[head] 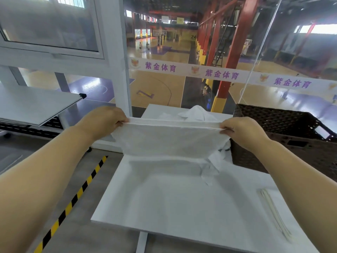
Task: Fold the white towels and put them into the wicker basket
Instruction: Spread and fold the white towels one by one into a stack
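Left hand [105, 119] pinches the towel's [169, 141] left top corners; right hand [242, 132] pinches the right ones. Towel hangs doubled above the table [182, 201], likely held taut to align edges. Unfolded pile [197, 112] behind; basket [291, 128] right of the towel.

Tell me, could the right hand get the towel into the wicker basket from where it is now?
Probably yes: the right hand is just beside the wicker basket, whose open top looks unobstructed, but both hands grip the towel, so the left hand must follow or let go.

Two bare forearms, left hand [102, 121] and right hand [242, 132], sleeveless, ringless.
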A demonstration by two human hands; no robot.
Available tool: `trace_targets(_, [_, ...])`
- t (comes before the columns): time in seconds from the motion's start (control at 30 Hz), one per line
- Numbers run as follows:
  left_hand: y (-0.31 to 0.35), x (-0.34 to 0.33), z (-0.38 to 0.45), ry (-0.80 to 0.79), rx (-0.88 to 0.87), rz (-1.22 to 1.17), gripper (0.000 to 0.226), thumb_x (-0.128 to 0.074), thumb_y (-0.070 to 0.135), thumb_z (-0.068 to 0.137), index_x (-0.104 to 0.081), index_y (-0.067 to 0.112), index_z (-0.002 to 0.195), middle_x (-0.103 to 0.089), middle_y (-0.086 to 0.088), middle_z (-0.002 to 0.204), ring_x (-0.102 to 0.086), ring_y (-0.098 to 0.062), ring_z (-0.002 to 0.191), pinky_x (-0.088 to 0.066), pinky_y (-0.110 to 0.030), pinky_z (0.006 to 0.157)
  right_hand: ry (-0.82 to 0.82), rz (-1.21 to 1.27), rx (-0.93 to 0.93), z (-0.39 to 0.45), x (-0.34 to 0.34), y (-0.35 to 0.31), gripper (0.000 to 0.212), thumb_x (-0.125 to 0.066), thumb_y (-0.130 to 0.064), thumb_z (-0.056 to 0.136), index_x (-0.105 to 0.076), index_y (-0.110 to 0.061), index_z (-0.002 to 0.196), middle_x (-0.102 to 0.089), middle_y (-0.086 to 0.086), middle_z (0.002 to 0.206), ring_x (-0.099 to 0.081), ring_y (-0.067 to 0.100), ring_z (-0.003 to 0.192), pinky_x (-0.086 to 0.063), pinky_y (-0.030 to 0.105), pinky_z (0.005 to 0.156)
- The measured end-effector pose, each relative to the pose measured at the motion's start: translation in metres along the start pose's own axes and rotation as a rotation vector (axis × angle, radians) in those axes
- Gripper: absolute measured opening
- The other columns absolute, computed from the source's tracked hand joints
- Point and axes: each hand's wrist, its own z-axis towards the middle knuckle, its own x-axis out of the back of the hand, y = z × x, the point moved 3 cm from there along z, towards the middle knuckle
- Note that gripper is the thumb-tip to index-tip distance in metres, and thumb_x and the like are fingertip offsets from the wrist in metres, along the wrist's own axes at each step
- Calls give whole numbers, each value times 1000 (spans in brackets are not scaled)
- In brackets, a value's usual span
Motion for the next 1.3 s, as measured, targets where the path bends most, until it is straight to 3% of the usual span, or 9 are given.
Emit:
trace_targets(0.2, [14, -79, -86, -319, 112, -28, 40, -48, -7, 83, -61, 23, 108, -60, 4, 98, -53, -24, 85, -42, -31, 72, -327, 30, -77, -78, -77, -27, 6, -64, -12, 86, -66, -15, 91, -69, 6, 83, -62, 32, 76, -45, 35, 62])
trace_targets(0.27, [22, -112, -122, -515, 155, -7, 52, -39, -9, 84, -49, 27, 119, -58, 1, 102, -53, -22, 85, -47, -35, 71, -547, 31, -102, -114, -108, -40, 6, -56, -17, 91, -54, -22, 93, -65, 1, 89, -55, 25, 76, -35, 30, 60])
trace_targets(0.37, [30, -149, -171, -748, 229, -71, 70, -29, -13, 81, -38, 35, 131, -56, -1, 121, -57, -20, 98, -50, -33, 77, -757, 130, -181, -162, -142, -59, 26, -55, -17, 90, -32, -28, 84, -53, -2, 77, -41, 16, 62, -28, 27, 53])
trace_targets(0.57, [33, -172, -201, -910, 322, -126, 52, -35, -7, 87, -56, 28, 119, -57, -3, 119, -58, -22, 101, -51, -35, 80, -962, 292, -318, -190, -157, -76, 21, -64, -15, 87, -53, -27, 100, -46, -9, 85, -49, 17, 82, -34, 21, 61])
trace_targets(0.77, [14, -175, -182, -819, 411, -173, 26, -46, 9, 96, -58, 20, 115, -61, -4, 112, -57, -22, 96, -49, -33, 82, -830, 358, -446, -164, -155, -64, 7, -63, -20, 89, -64, -22, 95, -62, -2, 95, -57, 17, 87, -41, 25, 68])
trace_targets(0.9, [-2, -179, -159, -704, 507, -168, 23, -40, 12, 99, -56, 17, 114, -55, -3, 85, -55, -24, 77, -46, -32, 64, -649, 381, -580, -135, -160, -55, 10, -59, -24, 92, -62, -17, 98, -63, 3, 94, -57, 20, 84, -44, 31, 69])
trace_targets(1.03, [-9, -195, -136, -626, 550, -147, 26, -37, 7, 99, -55, 13, 117, -41, 5, 68, -42, -10, 58, -31, -23, 49, -593, 325, -624, -110, -181, -52, 14, -53, -23, 95, -59, -14, 103, -62, 7, 98, -56, 25, 90, -46, 36, 76])
trace_targets(1.17, [-25, -222, -125, -613, 597, -198, 25, -38, 7, 98, -55, 9, 115, -47, 2, 76, -44, -13, 62, -30, -22, 47, -592, 302, -655, -93, -208, -50, 10, -49, -20, 95, -55, -13, 96, -60, 6, 94, -54, 24, 85, -44, 35, 71])
trace_targets(1.3, [-40, -250, -117, -665, 628, -247, 24, -38, 7, 97, -56, 10, 112, -56, -8, 104, -50, -21, 77, -35, -25, 53, -632, 246, -636, -83, -234, -45, 11, -48, -23, 96, -55, -15, 97, -61, 5, 96, -55, 24, 88, -46, 37, 75])
